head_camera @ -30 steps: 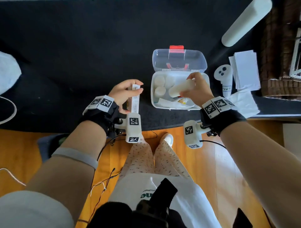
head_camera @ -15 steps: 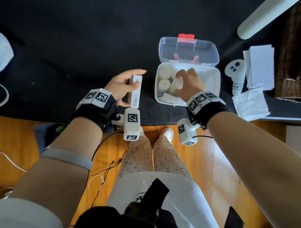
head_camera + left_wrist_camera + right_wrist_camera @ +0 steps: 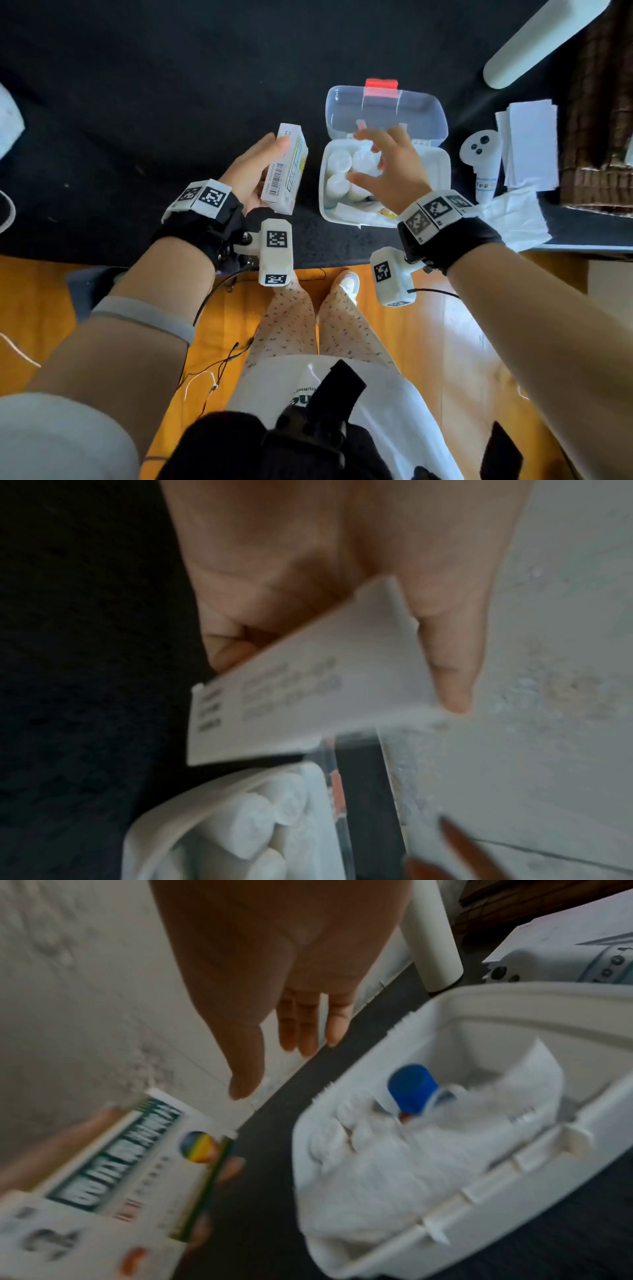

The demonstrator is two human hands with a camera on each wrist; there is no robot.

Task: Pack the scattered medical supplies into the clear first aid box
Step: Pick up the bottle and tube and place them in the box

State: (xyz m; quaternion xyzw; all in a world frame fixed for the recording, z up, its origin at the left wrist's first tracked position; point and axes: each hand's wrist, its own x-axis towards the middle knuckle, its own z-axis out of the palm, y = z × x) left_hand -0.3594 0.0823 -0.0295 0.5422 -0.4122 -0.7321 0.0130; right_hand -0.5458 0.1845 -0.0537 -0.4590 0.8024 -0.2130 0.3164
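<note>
The clear first aid box (image 3: 323, 202) stands open on the black mat, its lid (image 3: 387, 109) with a red latch tipped back. Inside lie several white bandage rolls (image 3: 339, 161), white wrapping and a blue-capped bottle (image 3: 411, 1088). My right hand (image 3: 368, 156) hovers open over the box with spread fingers and holds nothing. My left hand (image 3: 274, 154) grips a white and green medicine carton (image 3: 284, 171) just left of the box, thumb on top. In the left wrist view the carton (image 3: 308, 696) hangs above the box rim (image 3: 219, 796).
Right of the box lie a white controller (image 3: 481, 150), a stack of white papers (image 3: 529, 144) and a white packet (image 3: 513, 212). A white cylinder (image 3: 544, 37) lies at the far right, beside a wicker basket (image 3: 599, 137). My legs are below on the wooden floor.
My right hand has let go of the white roll inside the box, lifted and opened. My left hand has carried the carton forward and right, closer to the box.
</note>
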